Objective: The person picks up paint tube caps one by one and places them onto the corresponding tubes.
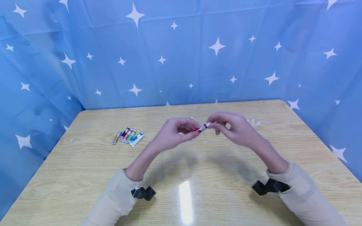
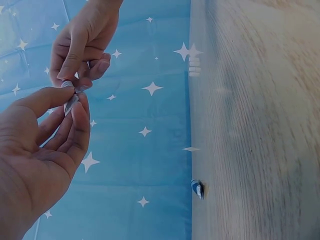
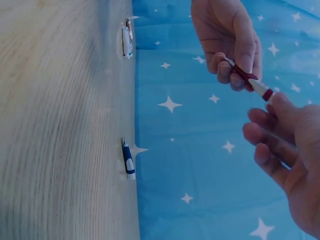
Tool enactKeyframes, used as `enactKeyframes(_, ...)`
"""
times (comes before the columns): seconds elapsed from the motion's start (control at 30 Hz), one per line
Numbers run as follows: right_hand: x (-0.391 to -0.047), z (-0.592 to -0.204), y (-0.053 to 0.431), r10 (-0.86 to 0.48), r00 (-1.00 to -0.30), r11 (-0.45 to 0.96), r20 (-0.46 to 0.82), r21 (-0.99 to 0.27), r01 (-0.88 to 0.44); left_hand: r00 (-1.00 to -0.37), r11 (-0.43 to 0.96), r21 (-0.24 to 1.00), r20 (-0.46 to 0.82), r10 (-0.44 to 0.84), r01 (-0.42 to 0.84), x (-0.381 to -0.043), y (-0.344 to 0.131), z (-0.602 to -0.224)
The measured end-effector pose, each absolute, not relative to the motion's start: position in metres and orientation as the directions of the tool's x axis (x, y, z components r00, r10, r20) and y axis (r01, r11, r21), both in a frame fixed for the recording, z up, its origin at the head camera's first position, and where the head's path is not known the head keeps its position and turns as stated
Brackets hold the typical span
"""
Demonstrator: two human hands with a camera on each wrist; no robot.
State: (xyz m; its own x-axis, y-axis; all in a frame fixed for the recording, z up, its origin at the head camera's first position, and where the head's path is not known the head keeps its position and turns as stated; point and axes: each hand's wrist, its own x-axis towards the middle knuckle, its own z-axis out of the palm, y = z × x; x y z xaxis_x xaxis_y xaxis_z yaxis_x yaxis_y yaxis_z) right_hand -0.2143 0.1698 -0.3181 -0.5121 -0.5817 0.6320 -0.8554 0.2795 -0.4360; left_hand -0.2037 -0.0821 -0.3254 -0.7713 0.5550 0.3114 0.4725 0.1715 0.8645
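Above the table, my left hand (image 1: 176, 131) grips a red paint tube (image 1: 201, 128) by its body, thumb and fingers pinching it. At the tube's white-capped end, my right hand (image 1: 234, 127) pinches the white cap (image 3: 271, 98) between thumb and fingers. The right wrist view shows the tube slanting between both hands, its flat end by the left fingers. A dark blue paint tube (image 3: 128, 160) lies on the table behind the hands; in the head view the left hand mostly hides it.
On the left of the wooden table (image 1: 85, 175) lie several paint tubes (image 1: 128, 135) in a row, brown, dark, red, green, blue and white. Small white pieces (image 1: 253, 122), perhaps caps, lie beyond the right hand. A blue star-patterned cloth (image 1: 181, 56) hangs along the far edge.
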Motion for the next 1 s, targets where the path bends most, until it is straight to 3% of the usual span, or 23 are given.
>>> enactKeyframes(0.13, -0.2133, -0.3184, 0.1700, -0.585, -0.517, 0.283, 0.625, -0.440, -0.852, -0.772, 0.173, 0.861, 0.317, 0.552, 0.477, -0.2036, -0.0813, -0.3253)
enactKeyframes(0.5, -0.2165, -0.3244, 0.1670, -0.581, -0.450, 0.257, 0.678, -0.372, -0.892, -0.778, 0.201, 0.845, 0.329, 0.535, 0.496, -0.1995, -0.0782, -0.3244)
enactKeyframes(1.0, -0.2157, -0.3264, 0.1669, -0.554, -0.494, 0.320, 0.670, -0.377, -0.869, -0.782, 0.261, 0.770, 0.442, 0.440, 0.582, -0.1975, -0.0728, -0.3232)
